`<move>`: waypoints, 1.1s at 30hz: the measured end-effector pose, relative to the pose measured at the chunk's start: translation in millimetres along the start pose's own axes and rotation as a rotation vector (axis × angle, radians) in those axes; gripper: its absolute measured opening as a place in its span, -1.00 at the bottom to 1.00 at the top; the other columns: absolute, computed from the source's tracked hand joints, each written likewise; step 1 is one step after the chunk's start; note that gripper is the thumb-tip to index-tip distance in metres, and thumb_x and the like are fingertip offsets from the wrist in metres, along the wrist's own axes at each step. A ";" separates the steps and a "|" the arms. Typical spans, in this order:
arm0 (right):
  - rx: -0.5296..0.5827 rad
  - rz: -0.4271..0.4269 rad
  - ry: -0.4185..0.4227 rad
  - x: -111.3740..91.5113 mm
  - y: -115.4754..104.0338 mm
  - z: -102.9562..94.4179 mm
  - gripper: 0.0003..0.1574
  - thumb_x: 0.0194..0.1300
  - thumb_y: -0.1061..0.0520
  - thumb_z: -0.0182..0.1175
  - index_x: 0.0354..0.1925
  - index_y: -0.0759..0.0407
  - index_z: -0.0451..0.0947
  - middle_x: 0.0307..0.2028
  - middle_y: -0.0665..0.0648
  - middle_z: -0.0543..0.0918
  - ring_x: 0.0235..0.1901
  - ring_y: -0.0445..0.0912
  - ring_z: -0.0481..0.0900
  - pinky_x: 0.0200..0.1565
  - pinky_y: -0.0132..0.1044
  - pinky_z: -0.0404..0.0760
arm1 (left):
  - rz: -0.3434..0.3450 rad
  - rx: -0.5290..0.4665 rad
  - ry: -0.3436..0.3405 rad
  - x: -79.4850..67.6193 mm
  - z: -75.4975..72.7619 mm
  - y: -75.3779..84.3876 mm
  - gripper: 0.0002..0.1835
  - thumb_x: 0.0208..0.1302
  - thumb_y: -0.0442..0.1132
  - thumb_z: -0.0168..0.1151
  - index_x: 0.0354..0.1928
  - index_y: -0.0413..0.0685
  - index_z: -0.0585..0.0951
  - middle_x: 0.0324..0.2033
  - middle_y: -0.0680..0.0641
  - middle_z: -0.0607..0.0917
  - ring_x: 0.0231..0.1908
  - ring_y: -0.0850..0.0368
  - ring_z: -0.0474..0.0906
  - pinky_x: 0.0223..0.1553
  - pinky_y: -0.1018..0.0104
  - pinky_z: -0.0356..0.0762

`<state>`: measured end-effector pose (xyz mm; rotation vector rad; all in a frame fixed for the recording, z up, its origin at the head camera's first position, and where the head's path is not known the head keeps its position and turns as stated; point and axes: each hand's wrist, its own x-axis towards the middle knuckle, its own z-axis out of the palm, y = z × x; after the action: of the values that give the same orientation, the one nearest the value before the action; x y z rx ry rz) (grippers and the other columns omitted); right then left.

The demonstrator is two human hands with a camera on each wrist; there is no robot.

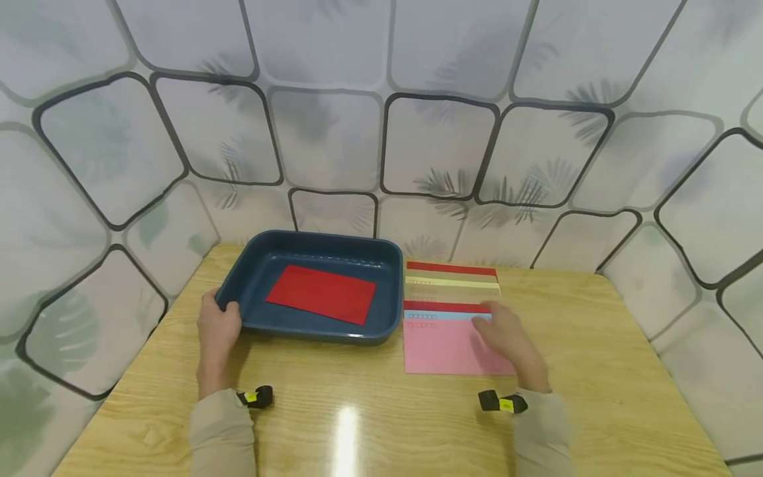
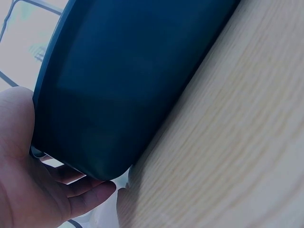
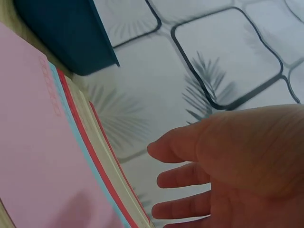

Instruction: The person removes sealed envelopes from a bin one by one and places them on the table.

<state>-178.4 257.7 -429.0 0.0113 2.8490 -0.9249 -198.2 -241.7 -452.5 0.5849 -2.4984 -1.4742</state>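
Observation:
A dark blue plastic tray (image 1: 334, 334) stands on the table at left of centre, and one red envelope (image 1: 322, 295) lies flat inside it. My left hand (image 1: 219, 324) grips the tray's front left corner; the left wrist view shows its thumb at the rim and fingers against the outside. Right of the tray lie overlapping paper envelopes: pink (image 1: 438, 351) in front, then light blue (image 1: 447, 315), red (image 1: 444, 306), and tan, yellow and red edges behind. Over their right side hovers my right hand (image 1: 507, 334), fingers extended and apart from the paper in the right wrist view.
The light wooden table (image 1: 334, 424) carries everything. A patterned cloth wall (image 1: 441, 146) with leaf prints rises close behind the tray and envelopes and along both sides. Black straps with yellow labels sit at both wrists.

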 end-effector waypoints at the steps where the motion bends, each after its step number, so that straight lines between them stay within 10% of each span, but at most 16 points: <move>1: -0.003 -0.005 0.001 0.4 -3.2 2.3 -0.30 0.44 0.09 -0.02 0.39 0.49 0.18 0.33 0.53 0.32 0.32 0.40 0.26 0.28 0.28 0.28 | 0.000 -0.001 0.000 0.4 0.4 -0.1 -0.38 0.40 -0.26 -0.21 0.46 -0.35 0.11 0.39 -0.46 0.25 0.37 -0.35 0.20 0.35 -0.21 0.16; 33: -0.197 -0.330 -0.030 9.7 -93.6 51.0 -0.16 0.49 -0.17 0.01 0.51 0.23 0.09 0.46 0.42 0.15 0.47 0.30 0.01 0.42 0.21 0.06 | 0.014 -0.013 0.012 3.5 1.5 -4.2 -0.39 0.37 -0.26 -0.19 0.43 -0.36 0.14 0.35 -0.48 0.29 0.36 -0.36 0.22 0.35 -0.20 0.17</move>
<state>-185.9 151.7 -416.5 -0.5025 2.9515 -0.6804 -200.9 -243.7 -457.0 0.5718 -2.4763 -1.4769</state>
